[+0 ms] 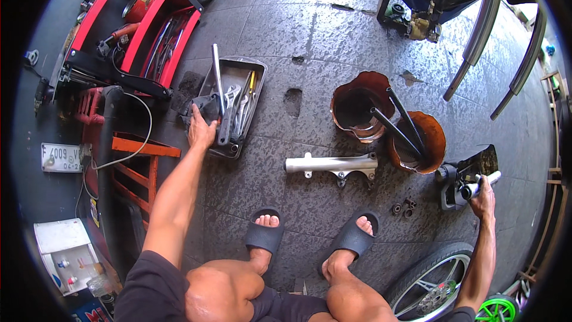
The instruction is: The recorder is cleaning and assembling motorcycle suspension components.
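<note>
My left hand (pixel 202 129) reaches into the black tool tray (pixel 253 98), its fingers closed on a dark grey rag (pixel 208 107) at the tray's left side. Beside the rag lie a long silver bar (pixel 217 74), several wrenches (pixel 241 110) and a yellow-handled tool (pixel 252 82). At the far right my right hand (pixel 484 200) is wrapped round a silver metal tube (pixel 471 191), held against black motorcycle parts (pixel 451 185) on the floor. Between my hands, a silver fork lower leg (pixel 330 165) lies crosswise before my feet.
Two rusty cans (pixel 360 128) stand ahead, the right one (pixel 438 137) with two dark springs (pixel 408 119) in it. Small rings (pixel 408 207) and a wheel (pixel 417 286) lie at right. A red tool cart (pixel 149 42) stands left; fork tubes (pixel 476 48) hang at upper right.
</note>
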The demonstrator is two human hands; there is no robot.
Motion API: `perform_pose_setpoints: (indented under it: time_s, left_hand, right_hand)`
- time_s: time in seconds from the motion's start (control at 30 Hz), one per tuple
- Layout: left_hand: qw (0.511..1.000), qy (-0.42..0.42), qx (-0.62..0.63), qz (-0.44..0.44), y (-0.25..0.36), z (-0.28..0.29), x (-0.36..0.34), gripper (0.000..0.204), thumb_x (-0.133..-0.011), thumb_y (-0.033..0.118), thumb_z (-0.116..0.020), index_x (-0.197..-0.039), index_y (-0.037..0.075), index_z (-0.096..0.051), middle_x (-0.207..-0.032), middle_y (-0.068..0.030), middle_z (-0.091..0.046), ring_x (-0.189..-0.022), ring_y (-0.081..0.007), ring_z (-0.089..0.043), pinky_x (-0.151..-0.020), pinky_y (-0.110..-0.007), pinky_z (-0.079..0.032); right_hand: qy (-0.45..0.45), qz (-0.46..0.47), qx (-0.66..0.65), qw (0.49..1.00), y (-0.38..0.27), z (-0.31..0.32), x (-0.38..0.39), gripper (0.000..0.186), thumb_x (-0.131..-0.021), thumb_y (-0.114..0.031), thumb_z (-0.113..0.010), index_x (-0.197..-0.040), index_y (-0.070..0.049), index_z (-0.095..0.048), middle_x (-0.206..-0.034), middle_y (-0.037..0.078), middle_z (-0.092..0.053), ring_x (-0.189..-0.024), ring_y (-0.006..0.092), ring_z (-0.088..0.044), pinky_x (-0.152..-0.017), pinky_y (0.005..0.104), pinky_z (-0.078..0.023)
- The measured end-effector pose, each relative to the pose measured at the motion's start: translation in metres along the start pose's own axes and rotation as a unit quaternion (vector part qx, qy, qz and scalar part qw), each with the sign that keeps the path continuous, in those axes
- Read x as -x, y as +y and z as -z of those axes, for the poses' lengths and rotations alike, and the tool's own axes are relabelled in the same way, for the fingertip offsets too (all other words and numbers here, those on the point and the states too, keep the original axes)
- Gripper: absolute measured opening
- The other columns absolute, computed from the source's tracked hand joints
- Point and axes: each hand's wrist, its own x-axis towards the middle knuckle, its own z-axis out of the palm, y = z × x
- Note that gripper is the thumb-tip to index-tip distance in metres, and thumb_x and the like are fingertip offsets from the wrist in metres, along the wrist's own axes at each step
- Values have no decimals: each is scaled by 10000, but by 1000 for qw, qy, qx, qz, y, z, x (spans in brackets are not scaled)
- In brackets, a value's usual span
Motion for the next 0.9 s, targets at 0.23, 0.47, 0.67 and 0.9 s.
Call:
perform_pose_setpoints:
  time_s: [0.23,0.47,0.67,0.9]
  left_hand:
    - [983,138,95,-75,-11,7,-2,330,-918,233,-632,-1116,-30,-638,-1114,-273,-661,-1032,-443,-632,-866,-503,-499]
    - [931,280,235,-6,-86,99,71,362,-957,279,-628,-1053,-70,-646,-952,-256,-693,-888,-383,-673,-800,-417,-503]
    - [901,190,390,29,-146,139,184,287,-960,189,-621,-1062,-78,-649,-1008,-183,-701,-947,-268,-655,-869,-379,-480]
    - [876,123,442,152,-175,141,282,415,-943,216,-663,-1111,-158,-593,-1030,-158,-674,-954,-209,-608,-883,-338,-475]
  right_hand:
    - [-38,56,116,991,-212,100,65,523,-669,-256,-795,-1018,-13,-489,-892,222,-695,-849,424,-691,-764,507,-545]
    - [-307,145,83,937,-407,-10,91,676,-723,-416,-784,-1134,68,-553,-1124,260,-644,-978,407,-682,-857,469,-564]
    - [-284,176,107,936,-450,-135,110,708,-704,-411,-830,-1183,31,-554,-1190,223,-626,-1073,382,-663,-926,447,-545]
    - [-261,117,133,949,-463,-173,105,716,-724,-425,-847,-1200,22,-553,-1219,222,-617,-1105,379,-650,-926,442,-541]
